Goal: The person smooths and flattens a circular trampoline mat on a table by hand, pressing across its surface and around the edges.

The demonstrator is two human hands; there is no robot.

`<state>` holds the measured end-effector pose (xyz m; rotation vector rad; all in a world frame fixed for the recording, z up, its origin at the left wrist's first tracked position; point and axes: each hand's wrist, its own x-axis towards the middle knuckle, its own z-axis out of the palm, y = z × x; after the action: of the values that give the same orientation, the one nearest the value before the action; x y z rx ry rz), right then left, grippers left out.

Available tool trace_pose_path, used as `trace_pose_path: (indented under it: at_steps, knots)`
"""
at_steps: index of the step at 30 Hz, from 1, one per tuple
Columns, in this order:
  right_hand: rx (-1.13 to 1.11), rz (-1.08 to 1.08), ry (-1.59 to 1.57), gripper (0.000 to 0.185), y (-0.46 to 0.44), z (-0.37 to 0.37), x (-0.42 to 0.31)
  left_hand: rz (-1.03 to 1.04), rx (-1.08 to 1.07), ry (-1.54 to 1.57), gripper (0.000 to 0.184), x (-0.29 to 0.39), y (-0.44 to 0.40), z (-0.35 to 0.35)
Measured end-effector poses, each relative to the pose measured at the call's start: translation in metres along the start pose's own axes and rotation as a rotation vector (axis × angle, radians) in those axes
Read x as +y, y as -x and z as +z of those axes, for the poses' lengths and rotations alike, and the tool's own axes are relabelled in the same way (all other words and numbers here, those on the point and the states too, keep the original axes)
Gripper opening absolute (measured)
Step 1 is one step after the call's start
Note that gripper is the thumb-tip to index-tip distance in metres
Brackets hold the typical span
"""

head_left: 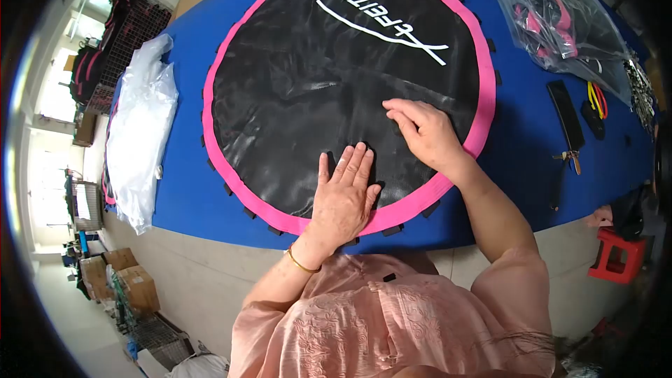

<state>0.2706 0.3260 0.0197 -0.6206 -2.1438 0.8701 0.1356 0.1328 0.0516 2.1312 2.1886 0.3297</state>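
Observation:
A round black mat with a pink border and white lettering near its far edge lies on the blue table. Small dark tabs stick out around its rim. My left hand rests flat on the mat's near part, fingers spread, a gold bangle on the wrist. To its right, my right hand is over the mat, its fingers bent together and pointing left. Whether anything is between those fingers is hidden. Faint creases run across the black surface.
White plastic bags lie at the table's left edge. At the far right are a clear bag with pink and black pieces, a black strip-like tool and red and yellow loops. A red stool stands on the floor.

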Motion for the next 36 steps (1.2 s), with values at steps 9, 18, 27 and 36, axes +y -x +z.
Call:
trace_pose_path:
  at_steps: [9, 18, 27, 36]
  knots:
    - [-0.011, -0.119, 0.064, 0.020, 0.002, 0.003, 0.002, -0.174, 0.079, -0.171, 0.055, -0.101, -0.062, 0.003]
    - [-0.034, -0.116, 0.056, 0.022, 0.001, 0.000, 0.000, -0.101, 0.104, -0.182, 0.056, -0.101, -0.089, 0.022]
    - [-0.024, -0.140, 0.080, 0.021, 0.002, 0.002, 0.002, -0.489, 0.022, -0.178, 0.054, -0.190, -0.052, -0.009]
    - [-0.047, -0.144, 0.100, 0.021, 0.002, 0.000, -0.004, -0.245, 0.069, -0.108, 0.057, -0.139, -0.098, 0.013]
